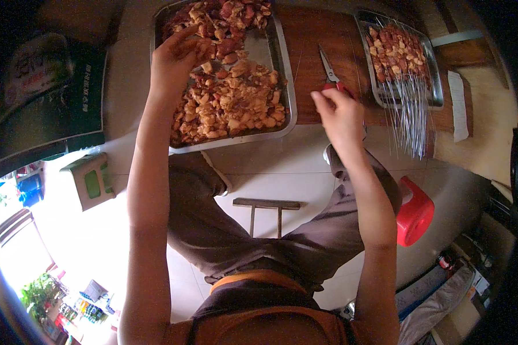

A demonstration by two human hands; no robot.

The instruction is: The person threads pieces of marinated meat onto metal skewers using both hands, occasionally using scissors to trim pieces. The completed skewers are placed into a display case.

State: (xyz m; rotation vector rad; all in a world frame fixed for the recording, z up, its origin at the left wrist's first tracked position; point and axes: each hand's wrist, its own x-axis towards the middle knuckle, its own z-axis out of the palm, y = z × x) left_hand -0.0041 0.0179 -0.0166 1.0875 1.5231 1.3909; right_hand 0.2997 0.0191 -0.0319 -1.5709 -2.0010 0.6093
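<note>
A large metal tray (pixel 291 103) holds a heap of cut, marinated meat pieces (pixel 233 101), with darker meat at its far end. My left hand (pixel 179 58) is over the tray's left side, fingers at the darker meat; whether they grip a piece cannot be told. Above the wooden surface right of the tray is my right hand (pixel 339 110), thumb and forefinger brought together; a thin thing between them cannot be made out. Just beyond it lie scissors (pixel 329 69) with red handles, blades apart. A smaller metal tray (pixel 438 97) at the right holds skewered meat (pixel 397 54) on thin metal skewers (pixel 410 116).
A white paper strip (pixel 458 105) lies right of the small tray. Below on the tiled floor are a red plastic stool (pixel 416 213) and a light stool (pixel 86 181) with green parts. A dark green bag or box (pixel 75 95) bearing writing stands at the left.
</note>
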